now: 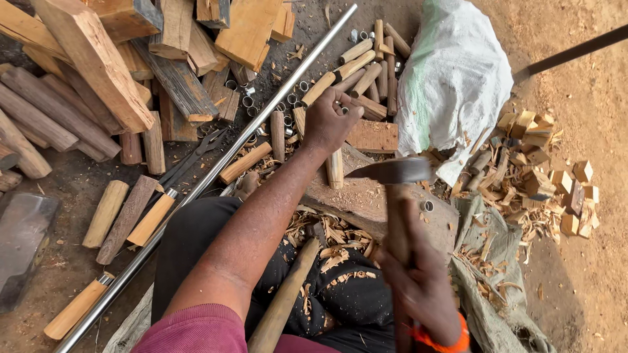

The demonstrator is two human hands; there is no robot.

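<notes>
Ring pile [291, 101]: small metal rings scattered on the ground just beyond the chopping block, beside the round pegs.
Left hand [329, 119]: stretched past the block over rings and pegs, fingers curled close at the fingertips; whether a ring is pinched there, cannot tell.
Right hand [418, 284]: near side of the block, fist wrapped tight round a hammer [392, 171] handle, head raised above the block.
Chopping block [366, 199]: flat wooden slab strewn with shavings, one ring near its right edge.
Step, by judgement: fetching a piece from beyond the block.
Next move, by judgement: needs a firm pinch, then steady seating on the block.
Steel rod [216, 170]: slanting left of the block.
White sack [454, 78]: right of the block.
</notes>
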